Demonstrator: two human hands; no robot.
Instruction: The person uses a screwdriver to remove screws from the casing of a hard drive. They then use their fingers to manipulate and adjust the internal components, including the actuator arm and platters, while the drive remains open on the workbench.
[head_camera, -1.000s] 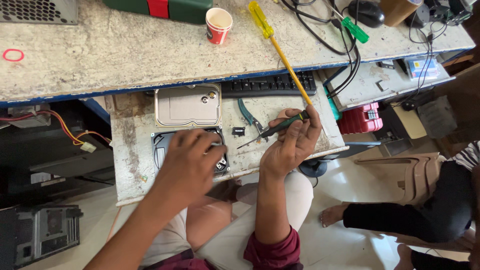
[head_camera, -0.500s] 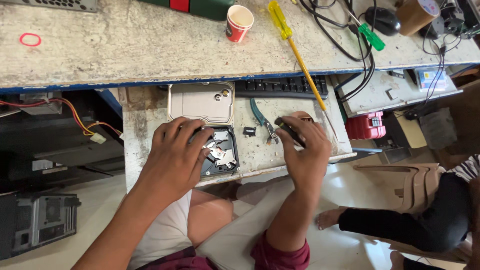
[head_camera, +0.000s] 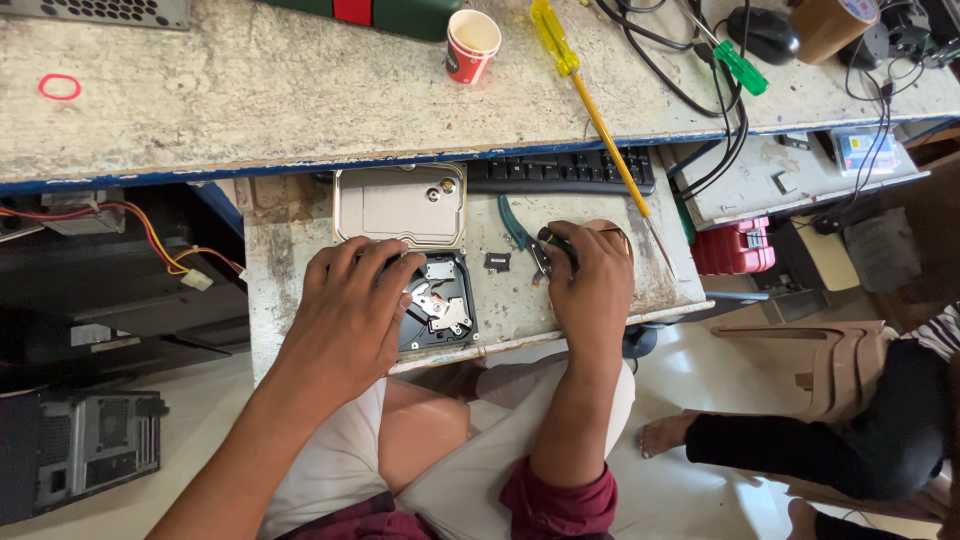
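Note:
An opened hard drive (head_camera: 443, 312) lies on the small pull-out shelf (head_camera: 520, 305) in front of me, its inner metal parts showing. My left hand (head_camera: 350, 310) lies over its left half and holds it down, fingers spread across the casing. The drive's metal cover (head_camera: 400, 205) lies flat just beyond it. My right hand (head_camera: 592, 285) rests on the shelf to the right, closed around a small dark-handled screwdriver (head_camera: 556, 247). Its tip end is by teal-handled pliers (head_camera: 514, 222). A small black part (head_camera: 497, 262) sits between the two hands.
A black keyboard (head_camera: 560, 172) sits at the shelf's back. On the desk above are a long yellow screwdriver (head_camera: 590, 100), a paper cup (head_camera: 472, 45), cables (head_camera: 700, 90) and a mouse (head_camera: 765, 30). A red box (head_camera: 735, 245) and another person's foot (head_camera: 670, 435) are to the right.
My right hand has come down from above the drive to the shelf on the right, still with the small screwdriver. My left hand has slid left, uncovering the drive's inner parts.

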